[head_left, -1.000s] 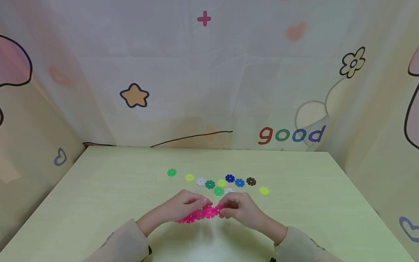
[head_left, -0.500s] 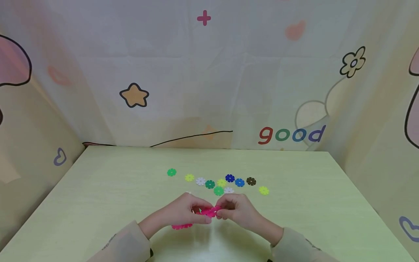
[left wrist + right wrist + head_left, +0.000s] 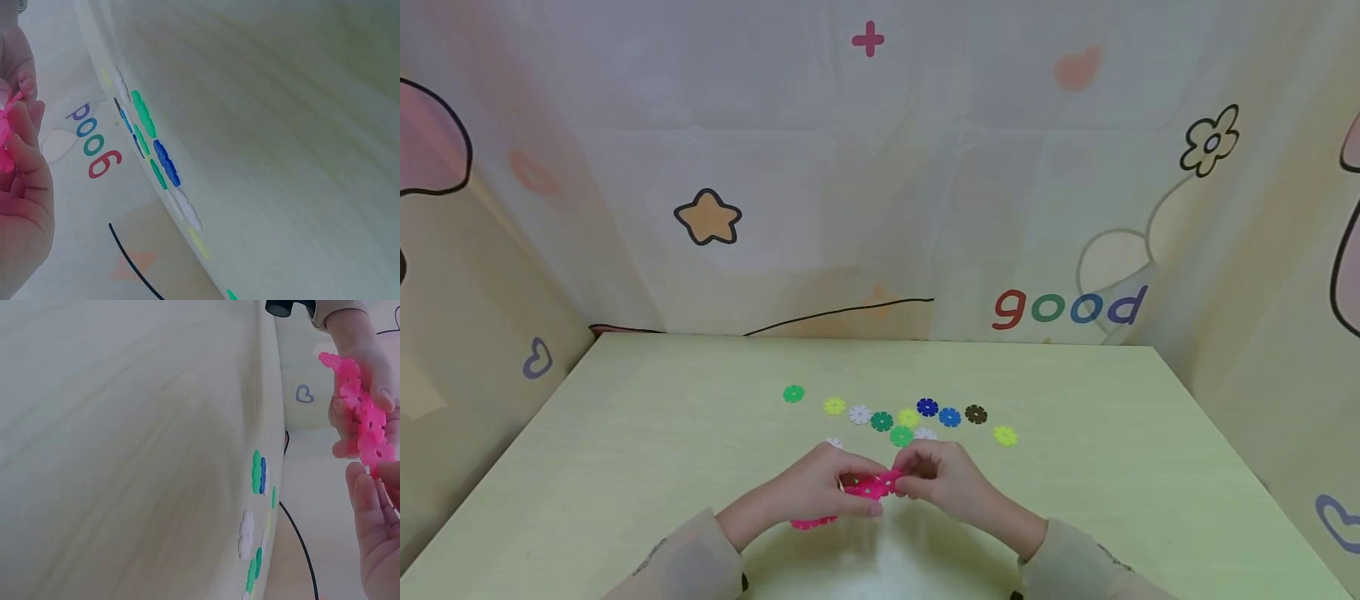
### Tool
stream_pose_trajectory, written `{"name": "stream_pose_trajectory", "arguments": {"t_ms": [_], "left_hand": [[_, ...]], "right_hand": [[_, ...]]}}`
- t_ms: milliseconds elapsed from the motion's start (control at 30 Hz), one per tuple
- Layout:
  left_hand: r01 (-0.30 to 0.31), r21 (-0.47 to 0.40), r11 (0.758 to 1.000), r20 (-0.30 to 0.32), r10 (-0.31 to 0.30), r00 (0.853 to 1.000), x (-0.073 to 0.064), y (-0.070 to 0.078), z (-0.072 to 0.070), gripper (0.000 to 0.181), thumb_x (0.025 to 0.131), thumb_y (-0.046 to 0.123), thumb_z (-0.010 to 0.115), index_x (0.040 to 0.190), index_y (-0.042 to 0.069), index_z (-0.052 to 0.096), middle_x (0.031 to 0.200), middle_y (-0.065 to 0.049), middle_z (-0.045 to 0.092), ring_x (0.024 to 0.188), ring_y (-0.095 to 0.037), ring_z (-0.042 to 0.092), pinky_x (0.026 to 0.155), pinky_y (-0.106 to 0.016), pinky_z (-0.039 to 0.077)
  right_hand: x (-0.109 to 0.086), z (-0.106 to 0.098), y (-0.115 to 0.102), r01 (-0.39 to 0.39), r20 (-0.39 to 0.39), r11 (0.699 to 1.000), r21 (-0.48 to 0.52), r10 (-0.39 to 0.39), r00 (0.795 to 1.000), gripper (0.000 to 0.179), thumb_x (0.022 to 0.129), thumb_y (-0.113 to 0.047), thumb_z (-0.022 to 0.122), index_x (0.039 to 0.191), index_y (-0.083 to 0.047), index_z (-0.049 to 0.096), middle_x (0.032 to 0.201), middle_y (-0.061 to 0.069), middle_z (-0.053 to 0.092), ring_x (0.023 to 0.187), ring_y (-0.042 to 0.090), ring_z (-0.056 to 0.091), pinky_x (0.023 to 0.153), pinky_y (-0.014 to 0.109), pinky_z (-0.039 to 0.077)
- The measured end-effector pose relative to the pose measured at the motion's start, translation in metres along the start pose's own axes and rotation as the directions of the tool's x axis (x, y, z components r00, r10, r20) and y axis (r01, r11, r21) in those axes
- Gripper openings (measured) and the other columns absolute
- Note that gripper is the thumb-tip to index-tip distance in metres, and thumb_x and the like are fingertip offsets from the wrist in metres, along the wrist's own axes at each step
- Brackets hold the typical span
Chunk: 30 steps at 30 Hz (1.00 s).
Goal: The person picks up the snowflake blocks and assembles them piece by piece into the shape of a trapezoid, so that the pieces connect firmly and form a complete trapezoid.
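The printed cloth [image 3: 790, 150] stands upright well beyond both hands and comes round on either side of them. The table [image 3: 647, 433] spreads beneath the hands; its far edge is well past the fingertips, and its side edges lie well outward of each wrist. No disc shows on the stretches of tabletop outward of either forearm, so sideways room looks generous, while reaching straight ahead would soon meet loose pieces. Both hands are raised above the surface, near one another. The left hand [image 3: 812, 483] grips the pink strip [image 3: 370, 414] between thumb and fingers, and the right hand [image 3: 951, 479] pinches its end disc, so the strip spans the gap between them, one tail trailing below the left hand. The step seems to be pressing a slotted disc into the chain; whether that joint is fully seated cannot be told. The next move probably calls for a steady left hold and a small push or twist from the right fingertips. Among the small loose discs, a light green disc [image 3: 902, 437] lies just beyond the gap between the hands, a white disc [image 3: 834, 442] peeps out behind the left hand's knuckles, and a brown disc [image 3: 976, 414] and a yellow disc [image 3: 1005, 436] sit beyond and outward of the right hand.
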<state>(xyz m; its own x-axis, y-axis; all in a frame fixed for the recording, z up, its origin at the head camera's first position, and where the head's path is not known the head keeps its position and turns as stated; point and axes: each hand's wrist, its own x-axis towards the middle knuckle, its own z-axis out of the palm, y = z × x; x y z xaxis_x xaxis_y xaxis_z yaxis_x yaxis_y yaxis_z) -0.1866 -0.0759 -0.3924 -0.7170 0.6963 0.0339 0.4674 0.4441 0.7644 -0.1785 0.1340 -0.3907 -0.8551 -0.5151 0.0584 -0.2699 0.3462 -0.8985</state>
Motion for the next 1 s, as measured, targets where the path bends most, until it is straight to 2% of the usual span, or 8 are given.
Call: {"name": "stream_pose_trajectory", "arguments": {"t_ms": [100, 267, 467, 700, 900, 1000], "left_hand": [[0.039, -0.001, 0.999, -0.021, -0.039, 0.999, -0.004, -0.003, -0.002, 0.037, 0.077, 0.031, 0.068, 0.113, 0.024, 0.061, 0.091, 0.002, 0.067, 0.069, -0.003, 0.055, 0.059, -0.019, 0.047], [0.084, 0.01, 0.996, -0.066, -0.083, 0.994, -0.01, -0.011, -0.007, 0.048, 0.078, 0.034, 0.066, 0.123, 0.03, 0.051, 0.099, 0.007, 0.065, 0.086, -0.005, 0.058, 0.067, -0.018, 0.048], [0.101, 0.0, 0.995, -0.104, -0.101, 0.989, -0.015, -0.019, -0.013, 0.048, 0.08, 0.033, 0.064, 0.125, 0.033, 0.048, 0.098, 0.008, 0.064, 0.079, -0.007, 0.054, 0.059, -0.021, 0.048], [0.13, -0.03, 0.991, -0.133, -0.133, 0.982, -0.018, -0.024, -0.016, 0.047, 0.081, 0.032, 0.063, 0.125, 0.033, 0.049, 0.098, 0.006, 0.064, 0.077, -0.009, 0.055, 0.059, -0.023, 0.049], [0.14, -0.054, 0.989, -0.154, -0.147, 0.977, -0.021, -0.027, -0.017, 0.046, 0.081, 0.033, 0.062, 0.125, 0.031, 0.049, 0.088, 0.004, 0.066, 0.068, -0.009, 0.059, 0.058, -0.023, 0.049], [0.155, -0.077, 0.985, -0.156, -0.165, 0.974, -0.022, -0.027, -0.017, 0.045, 0.081, 0.035, 0.062, 0.125, 0.032, 0.049, 0.089, 0.003, 0.065, 0.067, -0.012, 0.061, 0.059, -0.023, 0.049]], "right_hand": [[0.0, -0.005, 0.002, 0.004, 0.004, 0.999, -0.04, -0.004, 1.0, 0.015, 0.08, -0.008, 0.064, 0.092, 0.0, 0.061, 0.084, 0.011, 0.064, 0.073, 0.016, 0.06, 0.065, 0.018, 0.05], [0.002, -0.016, 0.005, -0.029, 0.014, 0.995, -0.097, 0.03, 0.999, 0.018, 0.079, -0.008, 0.064, 0.093, 0.002, 0.06, 0.087, 0.009, 0.063, 0.077, 0.014, 0.057, 0.067, 0.018, 0.049], [0.012, -0.027, 0.014, -0.061, 0.032, 0.983, -0.175, 0.067, 0.997, 0.021, 0.078, -0.012, 0.066, 0.095, 0.0, 0.06, 0.09, 0.009, 0.063, 0.079, 0.015, 0.056, 0.065, 0.019, 0.048], [0.026, -0.032, 0.029, -0.06, 0.069, 0.958, -0.28, 0.083, 0.994, 0.025, 0.077, -0.014, 0.068, 0.099, -0.003, 0.06, 0.091, 0.01, 0.061, 0.075, 0.014, 0.053, 0.062, 0.021, 0.047], [0.033, -0.028, 0.039, -0.129, 0.134, 0.938, -0.321, 0.179, 0.975, 0.029, 0.075, -0.016, 0.069, 0.102, -0.01, 0.061, 0.091, 0.004, 0.057, 0.079, 0.016, 0.052, 0.066, 0.027, 0.046], [0.033, -0.025, 0.041, -0.133, 0.15, 0.928, -0.347, 0.195, 0.969, 0.031, 0.073, -0.015, 0.07, 0.103, -0.011, 0.062, 0.089, 0.002, 0.056, 0.078, 0.015, 0.051, 0.067, 0.028, 0.044]]}}
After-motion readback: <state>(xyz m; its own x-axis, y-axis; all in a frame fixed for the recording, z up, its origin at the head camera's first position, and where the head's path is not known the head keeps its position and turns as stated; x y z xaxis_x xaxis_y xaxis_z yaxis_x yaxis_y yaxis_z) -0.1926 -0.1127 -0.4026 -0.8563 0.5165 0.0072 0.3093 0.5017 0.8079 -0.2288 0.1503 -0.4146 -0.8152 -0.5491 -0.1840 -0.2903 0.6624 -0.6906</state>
